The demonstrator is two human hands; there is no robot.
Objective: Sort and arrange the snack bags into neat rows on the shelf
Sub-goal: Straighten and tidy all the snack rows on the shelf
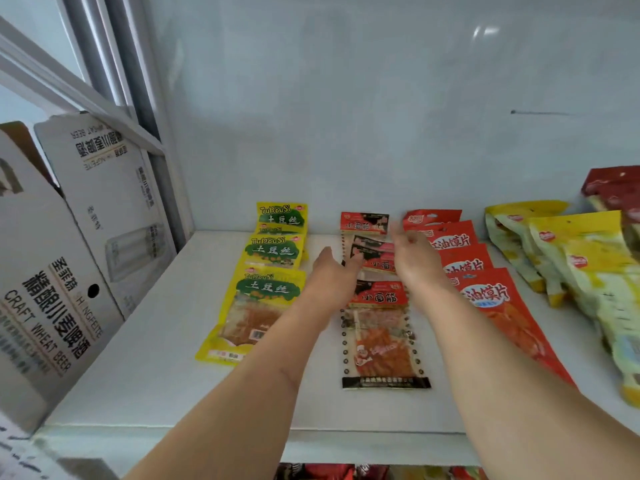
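Head view looks down onto a white shelf (145,368), and the black-edged row of snack bags (377,299) running front to back down its middle serves as the landmark. Far to the left of that row, cardboard beer cartons (69,258) lean at the shelf's end. Nearer, just left of the row, yellow-and-green bags (263,282) lie overlapped in their own line. The left hand (332,275) reaches in at the row's left edge, fingers extended toward its middle bags; it appears to touch or nudge one, though whether it pinches anything cannot be told. The right hand (415,258) is over the row's right edge, blurred, fingers loosely spread and seemingly holding nothing. Immediately right of the row, red bags (485,292) form a tidy overlapped line, and farther right again, pale yellow pouches (581,271) lie stacked at an angle, with a dark red pack (613,192) behind them.

The step in hand looks like straightening the middle row: its front bag lies flat and square, but the two or three behind it sit crooked and bunched. The next move probably calls for both hands to square those rear bags, sliding them so each overlaps the next evenly and the edges line up with the front bag, without disturbing the neighbouring rows just beside them. The yellow pouches on the far right likely need tidying afterwards.
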